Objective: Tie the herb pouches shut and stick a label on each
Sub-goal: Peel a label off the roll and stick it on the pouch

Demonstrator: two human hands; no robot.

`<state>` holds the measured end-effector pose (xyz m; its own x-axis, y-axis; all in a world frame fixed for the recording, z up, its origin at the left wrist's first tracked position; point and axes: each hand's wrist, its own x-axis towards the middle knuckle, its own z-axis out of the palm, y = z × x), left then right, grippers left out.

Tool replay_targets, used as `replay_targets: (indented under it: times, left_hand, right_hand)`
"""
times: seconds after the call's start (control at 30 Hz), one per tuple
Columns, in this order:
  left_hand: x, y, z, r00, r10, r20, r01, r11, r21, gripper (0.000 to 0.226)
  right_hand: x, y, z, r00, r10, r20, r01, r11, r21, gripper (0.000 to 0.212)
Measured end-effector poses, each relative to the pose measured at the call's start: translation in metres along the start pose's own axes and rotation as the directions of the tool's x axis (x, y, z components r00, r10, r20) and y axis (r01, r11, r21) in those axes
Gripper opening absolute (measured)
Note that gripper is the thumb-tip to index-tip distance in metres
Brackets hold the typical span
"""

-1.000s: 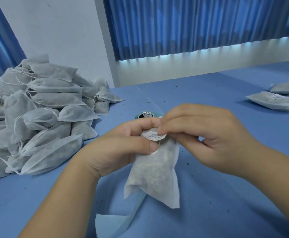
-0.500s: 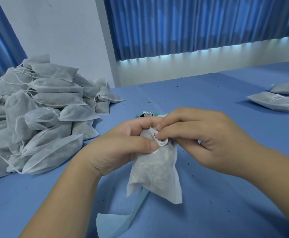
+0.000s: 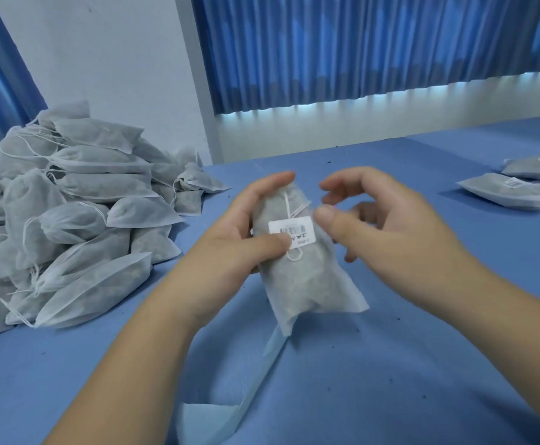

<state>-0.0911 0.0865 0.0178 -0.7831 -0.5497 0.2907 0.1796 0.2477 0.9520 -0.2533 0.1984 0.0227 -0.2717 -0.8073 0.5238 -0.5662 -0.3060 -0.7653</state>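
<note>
1. The left hand (image 3: pixel 239 242) holds the herb pouch (image 3: pixel 307 277) up above the desk (image 3: pixel 390 364). Its fingers curl round the back, and its thumb presses on the left end of the label (image 3: pixel 291 229).
2. The right hand (image 3: pixel 374 226) is just beside the pouch and holds nothing. Its fingers are loosely bent. Its thumb tip is right by the label's other end, but I cannot tell if it touches.
3. The label lies flat across the front of the pouch. It sits on top of the white string (image 3: pixel 289 203), which comes down from the top and loops out below.
4. The sticking looks almost done for this pouch.
5. The string makes a bump under the label, so an edge could lift if it is not rubbed down well.
6. A tug on the string could peel the label off.
7. Only one hand holds the pouch, so a loose grip could let it drop.
8. A pale paper strip (image 3: pixel 230 412) lies on the desk below.
9. A big pile of pouches (image 3: pixel 69 213) waits on the left, and two labelled pouches (image 3: pixel 512 194) lie far right.
</note>
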Motion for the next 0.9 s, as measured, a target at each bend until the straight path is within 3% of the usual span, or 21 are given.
replay_targets:
  times: [0.07, 0.17, 0.37, 0.5, 0.73, 0.83, 0.9]
  left_hand:
    - [0.0, -0.001, 0.004, 0.999, 0.048, -0.016, -0.047, 0.998, 0.041, 0.073]
    - [0.003, -0.005, 0.01, 0.997, 0.024, -0.08, -0.019, 0.998, 0.055, 0.08]
    - [0.007, -0.012, 0.023, 0.979, -0.084, -0.188, 0.087, 0.996, 0.008, 0.026]
    - [0.008, -0.014, 0.027, 0.966, -0.092, -0.242, 0.118, 0.988, 0.096, 0.033]
    - [0.008, -0.015, 0.018, 0.983, -0.131, -0.13, 0.125, 0.991, -0.055, 0.031]
    - [0.007, -0.015, 0.015, 0.986, -0.148, -0.073, 0.141, 0.986, -0.092, 0.03]
    - [0.006, -0.015, 0.015, 0.984, -0.168, -0.063, 0.164, 0.984, -0.074, 0.031]
  right_hand:
    - [0.001, 0.004, 0.001, 0.969, 0.224, 0.108, -0.231, 0.971, 0.06, 0.054]
    - [-0.001, 0.006, 0.004, 0.925, 0.261, 0.276, -0.306, 0.943, 0.133, 0.04]
    - [0.001, 0.012, 0.003, 0.945, 0.251, 0.212, -0.299, 0.925, 0.235, 0.019]
    - [0.0, 0.012, 0.006, 0.95, 0.264, 0.166, -0.303, 0.907, 0.292, 0.02]
    - [0.0, 0.016, 0.007, 0.917, 0.352, 0.186, -0.398, 0.823, 0.406, 0.046]
    - [0.002, 0.017, 0.006, 0.894, 0.4, 0.205, -0.448, 0.771, 0.452, 0.043]
    - [0.003, 0.018, 0.007, 0.89, 0.413, 0.191, -0.455, 0.799, 0.392, 0.04]
